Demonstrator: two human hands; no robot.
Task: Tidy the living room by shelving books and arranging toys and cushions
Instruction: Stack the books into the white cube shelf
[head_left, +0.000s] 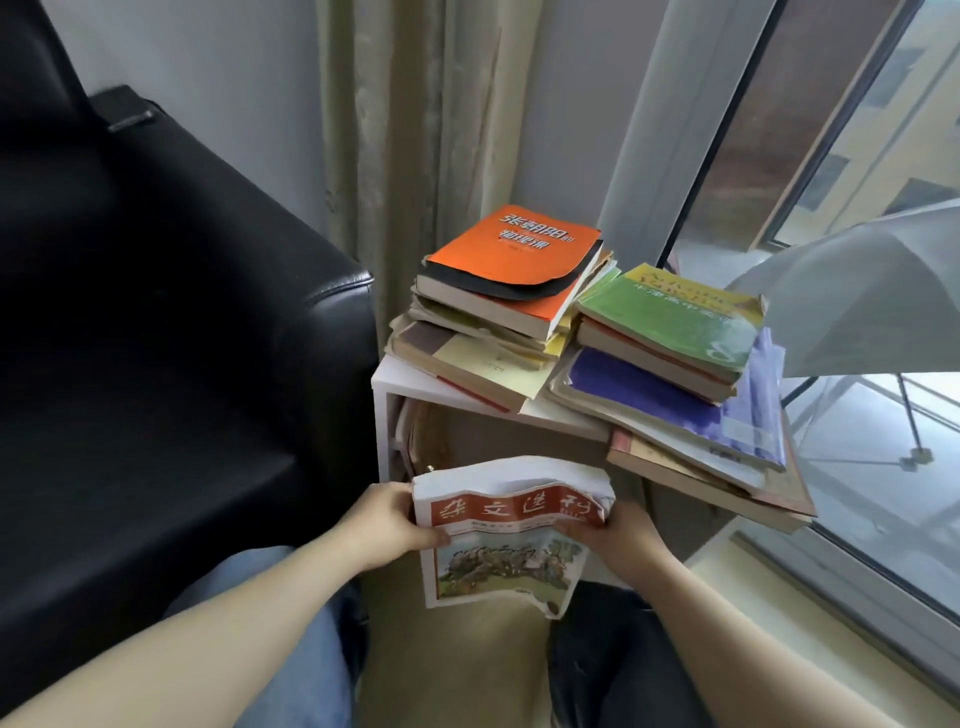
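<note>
Left hand (387, 525), right hand (618, 538) grip worn magazine (506, 540) before white shelf (410, 382) stacked with books (511, 275).

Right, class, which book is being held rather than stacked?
The book with the red title band, gripped by left hand and right hand; the stacks lie on the white shelf.

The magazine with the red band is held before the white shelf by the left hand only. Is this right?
No. The head view shows the magazine held before the white shelf by both hands: left hand at its left edge, right hand at its right.
</note>
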